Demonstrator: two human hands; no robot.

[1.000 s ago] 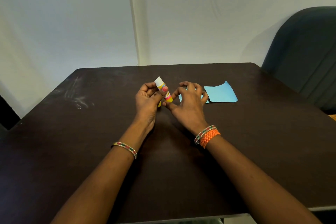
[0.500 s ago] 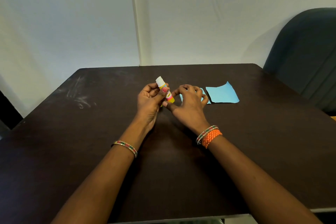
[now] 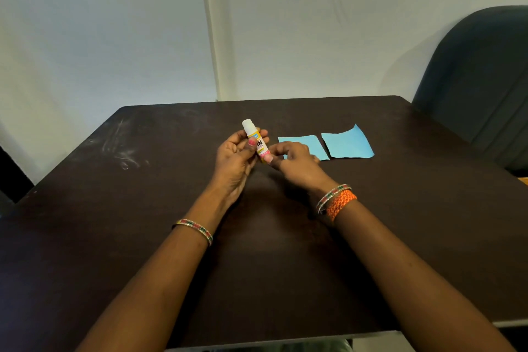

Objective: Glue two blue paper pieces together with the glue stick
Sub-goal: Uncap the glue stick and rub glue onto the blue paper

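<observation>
Gripping a light, rigid glue stick [image 3: 255, 140] mid-barrel, the left hand [image 3: 237, 157] holds it above the table [image 3: 143, 208]; the right hand [image 3: 294, 160] pinches its base. Two thin, floppy blue paper pieces [image 3: 347, 143] lie flat nearby, probably best lifted by an edge.

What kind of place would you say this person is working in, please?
Probably a plain office or study room: a bare dark table, a padded dark chair beside it, and blank white walls.
</observation>
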